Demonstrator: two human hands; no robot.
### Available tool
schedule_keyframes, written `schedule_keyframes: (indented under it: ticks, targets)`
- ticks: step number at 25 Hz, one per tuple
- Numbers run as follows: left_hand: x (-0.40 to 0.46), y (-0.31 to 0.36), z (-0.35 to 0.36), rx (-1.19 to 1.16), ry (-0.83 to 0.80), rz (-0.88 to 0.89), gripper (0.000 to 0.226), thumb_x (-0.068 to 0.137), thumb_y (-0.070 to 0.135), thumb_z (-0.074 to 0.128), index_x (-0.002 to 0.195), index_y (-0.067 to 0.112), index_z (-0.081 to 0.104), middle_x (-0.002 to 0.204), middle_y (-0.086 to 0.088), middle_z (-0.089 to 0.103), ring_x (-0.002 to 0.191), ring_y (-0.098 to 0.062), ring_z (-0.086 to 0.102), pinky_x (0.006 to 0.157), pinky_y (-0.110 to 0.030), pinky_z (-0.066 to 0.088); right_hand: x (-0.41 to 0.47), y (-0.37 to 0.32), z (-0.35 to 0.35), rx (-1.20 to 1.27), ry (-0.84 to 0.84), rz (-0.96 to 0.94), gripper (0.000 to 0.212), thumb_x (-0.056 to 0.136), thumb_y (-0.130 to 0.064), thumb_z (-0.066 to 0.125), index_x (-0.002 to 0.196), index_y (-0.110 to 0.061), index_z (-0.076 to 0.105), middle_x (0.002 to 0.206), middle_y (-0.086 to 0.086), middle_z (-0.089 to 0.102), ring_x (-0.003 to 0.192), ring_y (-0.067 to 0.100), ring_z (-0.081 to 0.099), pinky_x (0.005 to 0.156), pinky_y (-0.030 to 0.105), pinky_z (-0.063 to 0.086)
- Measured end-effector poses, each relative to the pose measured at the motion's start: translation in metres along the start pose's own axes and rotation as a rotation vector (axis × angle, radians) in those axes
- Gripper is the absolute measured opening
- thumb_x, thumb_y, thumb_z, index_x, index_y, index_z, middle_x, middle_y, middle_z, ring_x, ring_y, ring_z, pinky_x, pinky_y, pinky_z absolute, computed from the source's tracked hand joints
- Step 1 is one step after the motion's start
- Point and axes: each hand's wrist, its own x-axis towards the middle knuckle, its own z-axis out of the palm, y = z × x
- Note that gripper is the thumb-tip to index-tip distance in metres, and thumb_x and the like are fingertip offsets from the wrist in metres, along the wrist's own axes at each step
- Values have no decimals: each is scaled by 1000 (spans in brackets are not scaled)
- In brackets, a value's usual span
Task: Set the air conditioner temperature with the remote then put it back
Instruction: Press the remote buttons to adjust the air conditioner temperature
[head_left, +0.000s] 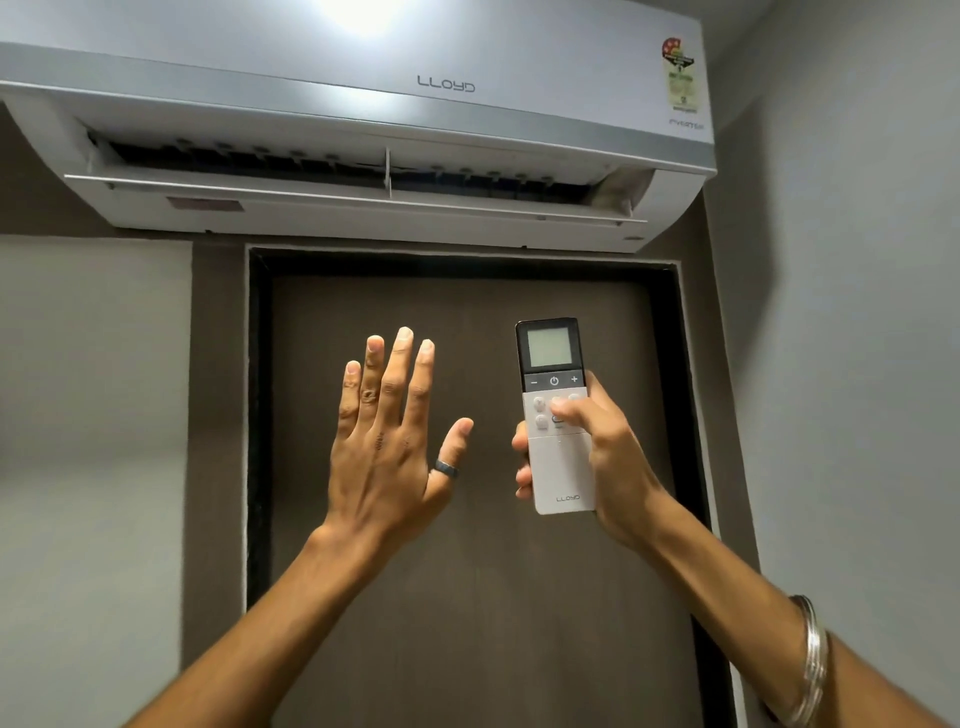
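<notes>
A white wall-mounted air conditioner (363, 119) fills the top of the view, its front flap tilted open over dark louvres. Below it, my right hand (602, 447) holds a slim white remote (558, 467) upright, its dark top with a small grey screen pointing up toward the unit. The thumb rests on the light buttons beneath the minus, power and plus row. My left hand (387, 441) is raised beside the remote, palm away from me, fingers spread and holding nothing; a dark ring sits on its thumb.
A dark brown door (467, 597) in a black frame stands straight ahead under the unit. Grey walls lie to the left (88, 467) and right (857, 364). A metal bangle (813, 670) circles my right forearm.
</notes>
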Motion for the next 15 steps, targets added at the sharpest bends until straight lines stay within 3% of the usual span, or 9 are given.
schedule_keyframes:
  ticks: [7, 15]
  targets:
    - [-2, -5, 2, 10, -1, 7, 79, 101, 55, 41, 163, 10, 23, 173, -14, 13, 161, -31, 2, 132, -47, 1, 6, 3, 3, 16, 140, -12, 35, 88, -29, 52, 119, -13, 54, 75, 13, 74, 53, 30, 68, 51, 41, 62]
    - [-1, -2, 3, 3, -4, 7, 79, 101, 56, 40, 163, 10, 22, 173, -14, 13, 161, -31, 1, 132, -46, 0, 2, -1, 4, -4, 142, -5, 30, 88, -30, 52, 114, -14, 55, 72, 11, 73, 53, 27, 68, 50, 39, 62]
